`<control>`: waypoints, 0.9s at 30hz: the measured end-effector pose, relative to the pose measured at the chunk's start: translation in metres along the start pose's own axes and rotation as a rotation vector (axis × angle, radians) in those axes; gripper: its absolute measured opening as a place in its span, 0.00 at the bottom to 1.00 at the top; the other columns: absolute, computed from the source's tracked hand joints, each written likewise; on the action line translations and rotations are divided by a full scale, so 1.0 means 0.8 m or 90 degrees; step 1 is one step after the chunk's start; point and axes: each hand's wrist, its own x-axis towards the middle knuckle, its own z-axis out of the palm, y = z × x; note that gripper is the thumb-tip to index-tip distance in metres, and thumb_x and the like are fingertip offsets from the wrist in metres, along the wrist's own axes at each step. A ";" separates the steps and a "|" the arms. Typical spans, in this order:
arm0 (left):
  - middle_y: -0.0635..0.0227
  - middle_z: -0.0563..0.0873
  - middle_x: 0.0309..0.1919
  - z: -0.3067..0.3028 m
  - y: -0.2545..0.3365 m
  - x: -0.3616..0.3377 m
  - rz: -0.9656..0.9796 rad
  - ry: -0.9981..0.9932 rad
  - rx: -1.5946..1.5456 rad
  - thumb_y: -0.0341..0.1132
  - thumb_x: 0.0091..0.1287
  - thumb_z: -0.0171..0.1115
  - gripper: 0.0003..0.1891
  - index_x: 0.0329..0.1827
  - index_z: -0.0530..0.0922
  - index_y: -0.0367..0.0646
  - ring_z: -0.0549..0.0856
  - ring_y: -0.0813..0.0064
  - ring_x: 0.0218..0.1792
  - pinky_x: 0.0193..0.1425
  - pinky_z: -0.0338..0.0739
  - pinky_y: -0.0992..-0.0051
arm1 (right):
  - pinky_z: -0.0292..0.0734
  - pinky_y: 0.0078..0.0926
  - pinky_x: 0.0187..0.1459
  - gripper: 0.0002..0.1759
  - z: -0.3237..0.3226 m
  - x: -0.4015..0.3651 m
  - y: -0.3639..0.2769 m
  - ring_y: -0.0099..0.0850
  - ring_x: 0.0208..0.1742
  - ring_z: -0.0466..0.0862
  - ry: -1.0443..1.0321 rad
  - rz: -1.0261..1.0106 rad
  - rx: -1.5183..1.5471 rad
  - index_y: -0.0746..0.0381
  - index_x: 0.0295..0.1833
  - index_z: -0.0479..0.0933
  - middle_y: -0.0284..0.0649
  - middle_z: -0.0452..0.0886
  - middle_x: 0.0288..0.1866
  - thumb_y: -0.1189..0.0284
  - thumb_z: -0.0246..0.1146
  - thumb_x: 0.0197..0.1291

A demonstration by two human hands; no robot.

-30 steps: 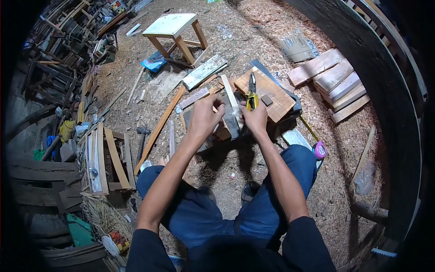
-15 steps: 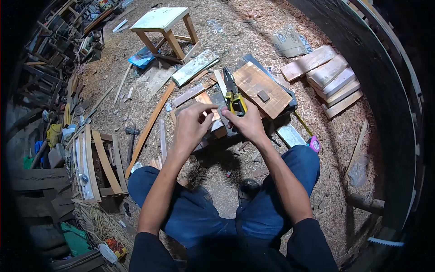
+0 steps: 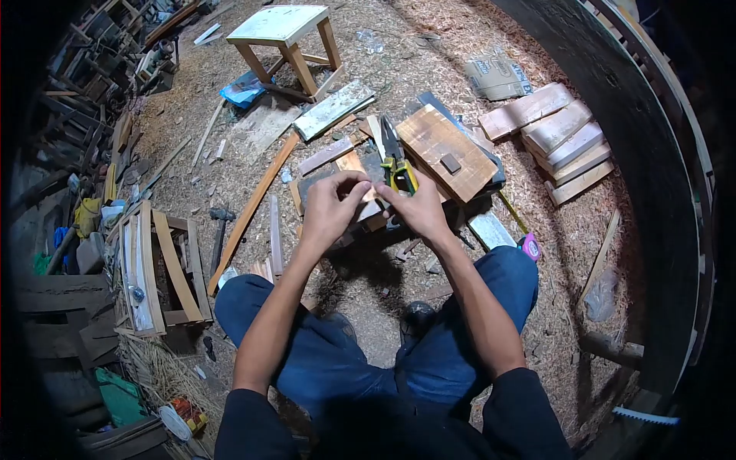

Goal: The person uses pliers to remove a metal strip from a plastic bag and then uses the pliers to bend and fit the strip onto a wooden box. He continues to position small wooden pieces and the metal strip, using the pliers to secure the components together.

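Observation:
My right hand (image 3: 419, 205) is closed around a pair of pliers (image 3: 392, 144) with black and yellow handles, their jaws pointing away from me. Close beside it, my left hand (image 3: 335, 205) has its thumb and fingers pinched together near the right thumb. Whatever sits in that pinch is too small to make out. Beneath both hands lie pieces of wood on a low, dark work surface. To the right of the pliers rests a wide wooden board (image 3: 437, 134) with a small dark block (image 3: 450, 162) on it.
A small white-topped table (image 3: 277, 24) stands at the back. Stacked planks (image 3: 563, 134) lie on the right, near a pink tape measure (image 3: 529, 246). A hammer (image 3: 221, 222) and a slatted wooden frame (image 3: 175, 264) are at the left. Wood shavings cover the floor.
My left hand has come closer to the right one, and its thumb and finger have closed further. The pliers stay in my right hand. The view has shifted slightly.

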 end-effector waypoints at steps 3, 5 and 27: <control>0.62 0.90 0.32 -0.001 0.007 -0.020 -0.011 0.036 0.105 0.32 0.73 0.64 0.08 0.45 0.83 0.34 0.88 0.76 0.33 0.39 0.80 0.74 | 0.79 0.25 0.28 0.16 -0.007 0.007 0.024 0.23 0.27 0.86 -0.017 0.082 -0.105 0.67 0.50 0.79 0.34 0.84 0.30 0.69 0.72 0.64; 0.56 0.88 0.31 -0.002 -0.004 -0.028 0.002 0.026 0.181 0.32 0.75 0.59 0.08 0.46 0.79 0.34 0.89 0.66 0.33 0.41 0.80 0.68 | 0.80 0.25 0.27 0.16 -0.009 0.008 0.031 0.23 0.26 0.86 -0.070 0.111 -0.034 0.68 0.51 0.77 0.34 0.83 0.31 0.70 0.72 0.65; 0.58 0.86 0.40 -0.031 -0.035 -0.066 0.207 0.063 0.250 0.29 0.69 0.65 0.06 0.43 0.83 0.36 0.87 0.61 0.40 0.46 0.80 0.66 | 0.82 0.25 0.27 0.23 0.042 -0.014 0.037 0.26 0.28 0.86 -0.175 0.203 0.221 0.65 0.56 0.72 0.38 0.84 0.32 0.78 0.74 0.57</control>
